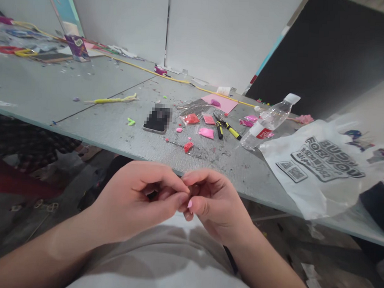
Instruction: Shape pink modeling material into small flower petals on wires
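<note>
My left hand (138, 201) and my right hand (213, 202) meet below the table's front edge, above my lap. Both are closed in a pinch, fingertips touching. A tiny pink piece (190, 203) shows between the fingertips; which hand grips it I cannot tell. On the grey table (100, 123) ahead lie a small red bit on a thin wire (188, 147), pink packets (206, 132) and a red packet (191, 119).
A phone (156, 120) lies at the table's middle. Yellow-handled pliers (229, 128), a lying plastic bottle (267, 122) and a white printed bag (318, 166) sit to the right. A yellow-green strand (113, 100) lies left. Clutter lines the far left edge.
</note>
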Motion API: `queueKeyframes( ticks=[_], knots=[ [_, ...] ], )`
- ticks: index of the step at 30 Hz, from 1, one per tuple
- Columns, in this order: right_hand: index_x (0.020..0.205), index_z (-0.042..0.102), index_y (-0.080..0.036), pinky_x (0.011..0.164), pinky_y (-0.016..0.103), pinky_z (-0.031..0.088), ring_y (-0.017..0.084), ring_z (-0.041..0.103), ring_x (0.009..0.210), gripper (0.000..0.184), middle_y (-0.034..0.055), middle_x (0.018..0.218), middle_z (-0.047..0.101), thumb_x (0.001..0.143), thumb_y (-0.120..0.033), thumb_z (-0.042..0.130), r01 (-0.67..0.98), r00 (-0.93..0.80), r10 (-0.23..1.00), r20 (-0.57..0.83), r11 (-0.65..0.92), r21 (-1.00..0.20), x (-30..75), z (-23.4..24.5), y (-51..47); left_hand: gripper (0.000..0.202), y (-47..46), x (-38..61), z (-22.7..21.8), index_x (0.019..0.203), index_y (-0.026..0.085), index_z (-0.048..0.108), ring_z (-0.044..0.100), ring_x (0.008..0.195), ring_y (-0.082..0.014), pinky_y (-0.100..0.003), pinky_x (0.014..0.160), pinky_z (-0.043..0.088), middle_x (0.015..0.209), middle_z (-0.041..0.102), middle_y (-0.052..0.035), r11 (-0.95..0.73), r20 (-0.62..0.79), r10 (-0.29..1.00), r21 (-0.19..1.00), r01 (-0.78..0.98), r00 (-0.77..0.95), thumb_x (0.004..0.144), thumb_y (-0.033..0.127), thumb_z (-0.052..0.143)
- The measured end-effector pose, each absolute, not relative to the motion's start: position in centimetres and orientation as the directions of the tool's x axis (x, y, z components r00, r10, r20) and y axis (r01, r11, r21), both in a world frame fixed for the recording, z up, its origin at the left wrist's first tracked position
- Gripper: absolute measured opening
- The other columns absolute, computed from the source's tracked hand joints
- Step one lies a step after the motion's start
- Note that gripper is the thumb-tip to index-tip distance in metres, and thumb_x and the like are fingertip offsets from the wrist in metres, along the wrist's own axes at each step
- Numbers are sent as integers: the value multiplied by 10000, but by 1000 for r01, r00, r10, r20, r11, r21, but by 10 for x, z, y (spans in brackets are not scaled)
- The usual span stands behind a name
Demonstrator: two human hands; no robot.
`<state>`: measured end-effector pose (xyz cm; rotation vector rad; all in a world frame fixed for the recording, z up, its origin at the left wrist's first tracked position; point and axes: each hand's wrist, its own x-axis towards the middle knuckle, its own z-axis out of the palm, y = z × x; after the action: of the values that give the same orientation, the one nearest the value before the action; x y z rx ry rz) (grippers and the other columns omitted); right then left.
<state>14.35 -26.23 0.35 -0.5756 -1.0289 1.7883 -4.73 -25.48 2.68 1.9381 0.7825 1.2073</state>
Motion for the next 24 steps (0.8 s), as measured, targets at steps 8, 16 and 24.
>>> queueKeyframes(
  ticks=[8,16,24],
  knots=[
    [828,786,-233,463,195,516,103,675,555,300,-15,727,736,711,-396,1008,-532,-390,898,203,-39,-846,153,-4,-240,143,-236,-52,18,840,175,748,579,552,-102,-194,502,447,650,682,4,-511,439,820,850,127,366,952,245,692],
    [682,665,-220,533,245,473,92,564,592,516,-38,690,625,674,-642,961,-319,-89,907,412,366,-874,198,47,-134,288,-86,-60,13,1073,168,821,632,786,-203,-296,706,454,849,691,-60,-690,429,712,285,665,556,940,372,666],
    [673,543,-211,472,203,395,55,470,523,626,-80,601,536,658,-698,935,-359,140,983,122,165,-918,208,23,-59,305,-20,-23,7,1164,201,850,675,942,-234,-288,794,454,1196,738,-121,-770,162,638,131,624,753,933,235,653]
  ],
)
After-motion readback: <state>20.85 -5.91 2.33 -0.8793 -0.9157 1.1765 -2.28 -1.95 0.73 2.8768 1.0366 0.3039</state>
